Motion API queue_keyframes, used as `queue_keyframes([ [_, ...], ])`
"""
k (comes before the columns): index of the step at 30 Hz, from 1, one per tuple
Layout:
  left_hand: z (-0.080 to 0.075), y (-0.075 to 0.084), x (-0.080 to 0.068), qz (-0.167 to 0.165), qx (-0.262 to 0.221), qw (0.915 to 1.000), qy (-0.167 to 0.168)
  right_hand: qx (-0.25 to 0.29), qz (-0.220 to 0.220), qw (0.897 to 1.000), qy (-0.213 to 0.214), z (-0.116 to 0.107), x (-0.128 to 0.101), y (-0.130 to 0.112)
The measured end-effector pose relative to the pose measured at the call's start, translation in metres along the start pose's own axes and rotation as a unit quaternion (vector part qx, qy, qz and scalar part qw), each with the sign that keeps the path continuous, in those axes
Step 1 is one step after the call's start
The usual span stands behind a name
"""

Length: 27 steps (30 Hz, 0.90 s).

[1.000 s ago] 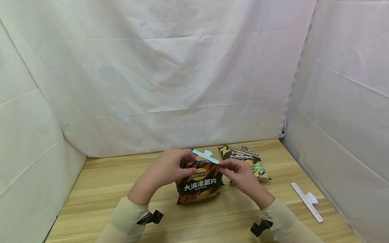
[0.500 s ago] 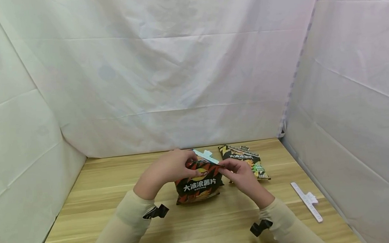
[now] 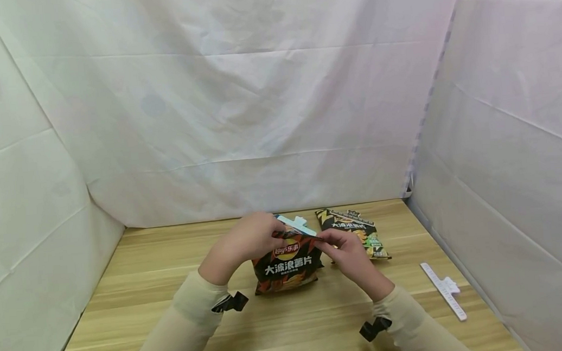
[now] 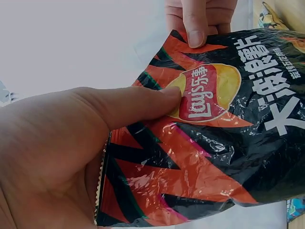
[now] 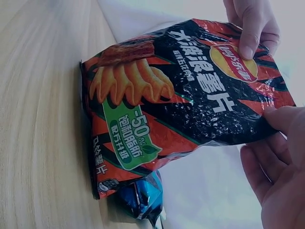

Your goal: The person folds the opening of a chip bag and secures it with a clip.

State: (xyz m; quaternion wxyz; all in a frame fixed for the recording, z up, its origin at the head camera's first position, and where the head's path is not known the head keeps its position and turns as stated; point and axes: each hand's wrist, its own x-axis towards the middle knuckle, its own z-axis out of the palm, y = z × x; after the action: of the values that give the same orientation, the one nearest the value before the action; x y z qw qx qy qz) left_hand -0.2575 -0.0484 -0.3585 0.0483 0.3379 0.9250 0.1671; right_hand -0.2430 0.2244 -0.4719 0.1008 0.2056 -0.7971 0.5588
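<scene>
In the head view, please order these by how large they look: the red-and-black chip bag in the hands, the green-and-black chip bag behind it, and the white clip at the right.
1. Red-and-black chip bag, largest.
2. Green-and-black chip bag; it lies farther away and partly hidden, so its true size is unsure.
3. White clip, smallest.

Glossy crinkled foil chip bag [image 3: 288,264]

Colours you can see

Your chip bag [image 3: 288,262] is black with red and orange zigzags, white letters, a yellow-and-red logo and a green patch. The second bag [image 3: 355,230] is black, yellow and green. The clips [image 3: 443,289] are white. The table [image 3: 171,292] is light striped wood.
</scene>
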Motion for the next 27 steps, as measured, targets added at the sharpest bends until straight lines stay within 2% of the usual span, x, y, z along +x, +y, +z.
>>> queue_keyframes([
  [11, 0.001, 0.0, 0.001, 0.003, 0.036, 0.9991, 0.023, -0.001, 0.001, 1.0, 0.001, 0.001, 0.0, -0.002],
  [15, 0.001, -0.002, 0.001, 0.016, 0.045, 0.9986, 0.021, 0.001, 0.0, 1.0, -0.001, 0.001, 0.0, -0.002],
  [20, -0.001, -0.004, -0.001, 0.044, 0.037, 0.9983, 0.012, 0.001, -0.008, 1.0, 0.003, 0.001, 0.0, 0.0],
  [27, 0.0, -0.009, 0.001, 0.07, -0.009, 0.9975, 0.005, -0.008, -0.042, 0.999, 0.003, 0.001, -0.002, 0.003],
])
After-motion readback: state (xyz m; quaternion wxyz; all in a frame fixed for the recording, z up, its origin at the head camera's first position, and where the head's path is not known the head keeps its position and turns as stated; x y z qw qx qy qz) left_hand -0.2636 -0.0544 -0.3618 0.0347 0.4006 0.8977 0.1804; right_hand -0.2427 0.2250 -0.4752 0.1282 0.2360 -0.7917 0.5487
